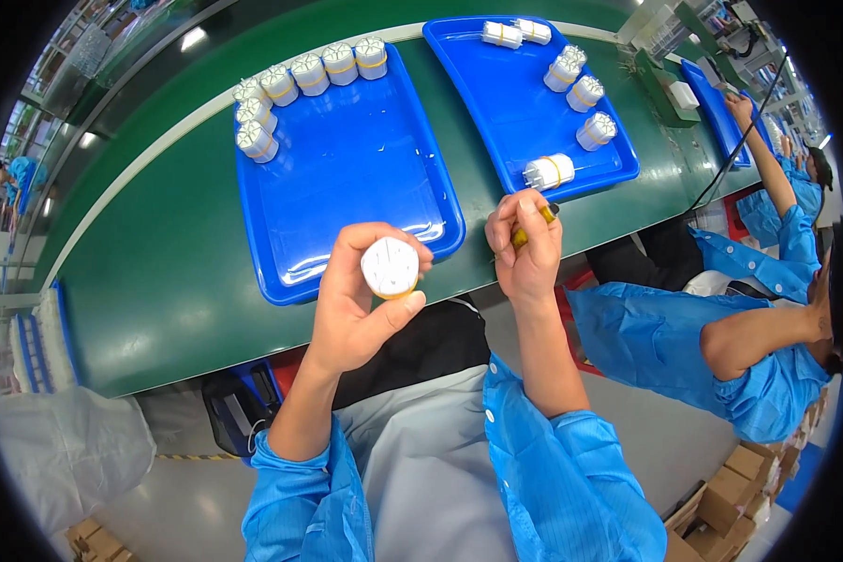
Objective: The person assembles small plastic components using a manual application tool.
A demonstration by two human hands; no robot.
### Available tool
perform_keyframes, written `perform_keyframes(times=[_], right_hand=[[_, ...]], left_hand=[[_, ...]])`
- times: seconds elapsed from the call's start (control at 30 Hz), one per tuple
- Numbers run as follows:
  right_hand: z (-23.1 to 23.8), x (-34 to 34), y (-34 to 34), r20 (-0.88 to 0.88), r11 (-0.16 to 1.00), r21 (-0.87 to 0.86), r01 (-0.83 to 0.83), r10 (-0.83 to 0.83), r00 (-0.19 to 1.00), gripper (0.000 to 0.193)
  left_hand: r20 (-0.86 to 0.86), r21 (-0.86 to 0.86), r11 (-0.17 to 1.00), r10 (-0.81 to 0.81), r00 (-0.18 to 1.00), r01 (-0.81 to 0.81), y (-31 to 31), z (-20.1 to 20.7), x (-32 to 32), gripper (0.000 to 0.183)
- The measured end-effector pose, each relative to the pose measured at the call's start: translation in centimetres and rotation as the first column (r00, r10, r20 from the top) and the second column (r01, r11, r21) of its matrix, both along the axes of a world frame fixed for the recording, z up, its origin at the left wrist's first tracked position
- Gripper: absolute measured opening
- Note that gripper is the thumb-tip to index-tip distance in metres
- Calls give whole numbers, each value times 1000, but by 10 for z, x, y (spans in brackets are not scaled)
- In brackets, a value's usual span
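Observation:
My left hand [345, 314] is wrapped round a white cylindrical bundle [390, 266] with a yellow band near its lower edge. The bundle's flat round end, marked with thin lines, faces up. In my right hand [532, 258] is a slim yellow tool [521, 238] with a black end, gripped between thumb and fingers; its exact kind is unclear. The hands are apart, just in front of two blue trays. In the left tray [347, 178], several similar banded white bundles stand along the far and left edges. The right tray [501, 108] holds several more, some lying on their sides.
Both trays rest on a green worktable [150, 290]. To the right, a co-worker in a blue coat [646, 328] sits close by, one arm reaching to another blue tray [721, 122]. Cardboard boxes [735, 487] stand on the floor at lower right.

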State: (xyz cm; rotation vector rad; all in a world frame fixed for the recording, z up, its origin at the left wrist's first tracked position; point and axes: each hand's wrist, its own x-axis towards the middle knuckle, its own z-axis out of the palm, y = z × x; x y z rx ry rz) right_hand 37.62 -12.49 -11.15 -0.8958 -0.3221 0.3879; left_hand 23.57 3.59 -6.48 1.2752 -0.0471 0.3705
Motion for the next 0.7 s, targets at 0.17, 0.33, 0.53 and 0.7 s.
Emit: perform_keyframes(times=[0.17, 0.33, 0.53, 0.7], right_hand=[[-1, -1, 0, 17, 1000, -18, -6, 7, 1000, 27], [-3, -1, 0, 26, 1000, -21, -11, 11, 1000, 27], [-3, -1, 0, 8, 1000, 8, -3, 3, 1000, 24], [-3, -1, 0, 7, 1000, 22, -15, 15, 1000, 24]], left_hand=[[216, 116, 993, -24, 976, -1, -1, -8, 3, 48], [388, 404, 884, 67, 919, -235, -3, -3, 5, 45], [434, 647, 645, 127, 892, -407, -4, 6, 3, 47], [473, 747, 431, 190, 861, -506, -3, 9, 3, 48]])
